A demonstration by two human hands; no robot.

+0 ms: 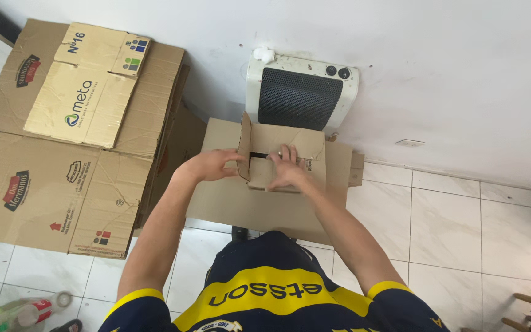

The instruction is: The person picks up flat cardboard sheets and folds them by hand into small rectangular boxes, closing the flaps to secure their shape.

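**A:** The small cardboard box (281, 161) sat on top of a larger flat carton (265, 203), just in front of the white heater (300, 92) against the wall. Which step was in hand?

**B:** Closing or folding its flaps, I'd judge. The left hand (213, 165) held the box's left side flap, fingers (239, 157) curled around the edge. The right hand (287, 167) lay flat on the top panel, fingers (287, 154) pressed together and pushing down near a dark slot between the flaps.

**A:** What did the next move call for?

**B:** Probably steady pressure from the right while the left brought its flap in, so the panels met squarely.

**A:** Anything inside?

**B:** I couldn't tell; the gap showed only darkness. The flattened cartons (75, 135) stacked to the left on the tiled floor (462, 221) were collapsed. At the lower left lay a clear bag (19, 310) with bottles.
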